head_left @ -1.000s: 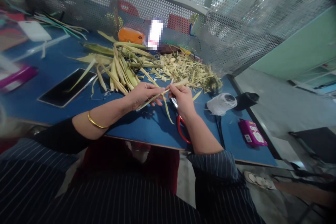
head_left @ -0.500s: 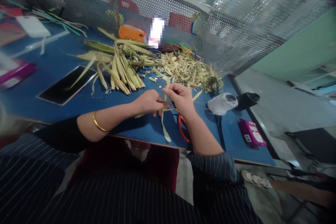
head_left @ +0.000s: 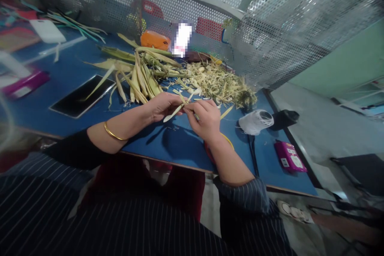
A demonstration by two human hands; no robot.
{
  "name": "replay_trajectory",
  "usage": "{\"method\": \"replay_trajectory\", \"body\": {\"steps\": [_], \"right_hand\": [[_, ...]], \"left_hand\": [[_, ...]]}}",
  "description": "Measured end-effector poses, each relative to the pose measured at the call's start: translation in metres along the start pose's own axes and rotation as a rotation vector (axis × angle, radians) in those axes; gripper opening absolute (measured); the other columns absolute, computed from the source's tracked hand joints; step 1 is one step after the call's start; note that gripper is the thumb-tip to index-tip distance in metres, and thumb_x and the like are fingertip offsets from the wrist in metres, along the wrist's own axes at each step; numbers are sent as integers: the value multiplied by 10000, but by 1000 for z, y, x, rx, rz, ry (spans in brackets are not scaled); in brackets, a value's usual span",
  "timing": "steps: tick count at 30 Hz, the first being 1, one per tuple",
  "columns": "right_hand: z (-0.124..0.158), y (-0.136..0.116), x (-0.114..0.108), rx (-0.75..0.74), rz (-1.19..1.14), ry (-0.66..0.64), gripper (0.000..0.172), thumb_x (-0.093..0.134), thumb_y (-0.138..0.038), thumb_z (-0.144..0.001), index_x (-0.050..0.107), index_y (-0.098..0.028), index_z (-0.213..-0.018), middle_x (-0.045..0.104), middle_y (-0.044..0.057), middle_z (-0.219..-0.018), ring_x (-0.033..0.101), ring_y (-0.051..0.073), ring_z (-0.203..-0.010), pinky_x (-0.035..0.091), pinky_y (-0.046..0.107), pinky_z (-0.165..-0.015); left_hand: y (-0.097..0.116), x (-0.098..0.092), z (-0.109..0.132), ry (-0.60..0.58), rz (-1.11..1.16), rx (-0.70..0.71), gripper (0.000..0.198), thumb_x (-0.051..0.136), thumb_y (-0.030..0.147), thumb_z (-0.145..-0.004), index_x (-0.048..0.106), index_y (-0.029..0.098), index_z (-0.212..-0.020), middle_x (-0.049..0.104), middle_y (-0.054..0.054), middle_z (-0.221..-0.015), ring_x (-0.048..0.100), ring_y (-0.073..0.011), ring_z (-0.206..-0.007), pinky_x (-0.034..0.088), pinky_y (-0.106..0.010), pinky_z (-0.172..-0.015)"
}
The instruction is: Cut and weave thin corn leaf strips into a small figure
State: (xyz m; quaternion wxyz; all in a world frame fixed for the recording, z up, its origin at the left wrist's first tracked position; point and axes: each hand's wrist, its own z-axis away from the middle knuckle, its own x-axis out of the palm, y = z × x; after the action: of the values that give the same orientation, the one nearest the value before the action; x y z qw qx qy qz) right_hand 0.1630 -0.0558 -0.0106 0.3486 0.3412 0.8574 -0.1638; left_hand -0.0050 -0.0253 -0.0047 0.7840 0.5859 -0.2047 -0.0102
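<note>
Pale husk strips (head_left: 174, 113) cross one another between my two hands, above the blue table (head_left: 180, 148). My left hand (head_left: 165, 107), palm turned up, has its fingers closed on them. The fingertips of my right hand (head_left: 204, 118) pinch the strips from the other side, close to the left fingertips. Just beyond my hands lie a bundle of long dry husks (head_left: 141, 76) and a heap of shredded pieces (head_left: 220, 82). Scissors with a red and yellow handle (head_left: 227, 140) are partly hidden under my right forearm.
A dark flat tablet-like panel (head_left: 82, 96) lies left. White thread (head_left: 256, 122), a black spool (head_left: 285, 117) and a purple packet (head_left: 290, 156) are right. An orange packet (head_left: 154, 40) sits before the perforated metal screen (head_left: 192, 6). A person's foot (head_left: 294, 211) shows lower right.
Both hands have lifted slightly and turned. The strip end that hung down toward the table edge now points left between them. The camera view has shifted a little.
</note>
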Motion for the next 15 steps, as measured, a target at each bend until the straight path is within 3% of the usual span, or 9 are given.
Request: {"method": "replay_trajectory", "body": {"steps": [4, 9, 12, 15], "right_hand": [[0, 3, 0, 19, 14, -6, 159, 491, -217, -925, 623, -209, -838, 671, 32, -776, 587, 161, -751, 388, 310, -765], [0, 2, 0, 5, 93, -65, 180, 474, -253, -926, 646, -215, -891, 614, 48, -801, 529, 187, -768, 368, 352, -790], [-1, -1, 1, -62, 150, -77, 211, 481, -277, -927, 639, -213, -1051, 609, 86, -952, 518, 220, -906, 361, 381, -854], [0, -4, 3, -169, 186, -124, 203, 458, -235, -937, 642, -227, -1022, 607, 76, -945, 503, 210, -888, 346, 392, -893]], "left_hand": [[3, -1, 1, 3, 136, -88, 151, 609, 101, -658, 547, 153, -532, 482, 43, -477, 508, -66, -474, 551, -261, -694], [-1, -1, 2, -42, 84, 33, 114, 745, 197, -673, 665, 115, -676, 627, -8, -628, 583, -77, -572, 514, -202, -639], [-6, 0, 0, -34, 94, 69, 167, 795, 221, -640, 667, 115, -662, 621, -3, -618, 557, -65, -551, 460, -171, -554], [-11, 2, -1, -32, 96, 81, 211, 836, 223, -588, 661, 113, -631, 619, -3, -606, 541, -62, -546, 428, -163, -526]]}}
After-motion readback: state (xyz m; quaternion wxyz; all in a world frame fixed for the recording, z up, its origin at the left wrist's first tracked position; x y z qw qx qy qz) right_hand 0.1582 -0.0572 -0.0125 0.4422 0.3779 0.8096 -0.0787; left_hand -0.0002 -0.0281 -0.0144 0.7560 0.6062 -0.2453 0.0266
